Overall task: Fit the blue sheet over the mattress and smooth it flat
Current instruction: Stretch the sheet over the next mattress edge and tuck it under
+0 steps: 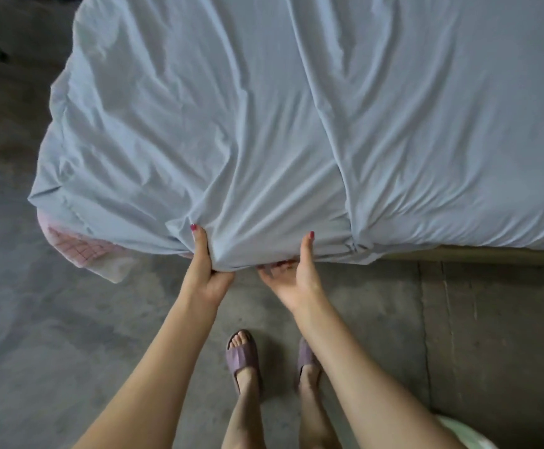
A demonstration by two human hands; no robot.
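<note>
Step 1 — fitting sheet [264,124] hem over mattress [79,247] edge. Left hand [207,270] pinching hem, right hand [291,277] cupped under — tuck next.

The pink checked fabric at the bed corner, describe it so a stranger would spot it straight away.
Find the blue sheet covering the bed, then follow its near edge left past the left hand. The pink checked fabric pokes out beneath that corner, the only pink, gridded cloth.
</note>
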